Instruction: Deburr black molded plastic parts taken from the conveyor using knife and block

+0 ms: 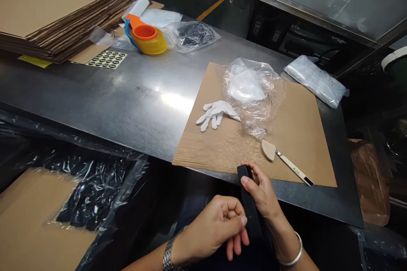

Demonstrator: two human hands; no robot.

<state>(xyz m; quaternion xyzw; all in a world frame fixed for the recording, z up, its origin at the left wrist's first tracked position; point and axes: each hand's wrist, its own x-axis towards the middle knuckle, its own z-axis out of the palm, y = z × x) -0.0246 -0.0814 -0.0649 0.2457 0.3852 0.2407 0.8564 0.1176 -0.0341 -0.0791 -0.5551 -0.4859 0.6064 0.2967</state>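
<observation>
A long black bar-shaped piece [248,207] is held upright in front of my body, its lower end lost against the dark background. My right hand [262,194] grips its upper part, with the thumb on the near face and the fingers behind. Beside the piece, my left hand [219,226] is closed, thumb pressed against curled fingers; whatever it pinches, if anything, is hidden. Just beyond, on a cardboard sheet [222,152], lie a beige rounded pad [268,150], a white-handled knife marked A26 [294,168] and a white glove [218,114].
A clear plastic bag with white contents [246,87] rests on the cardboard. Farther off on the metal table [133,106] are a tape dispenser [146,36], round stickers [106,59], a bagged black item [195,34] and stacked cardboard [63,4]. Bagged black pieces [92,194] sit lower left.
</observation>
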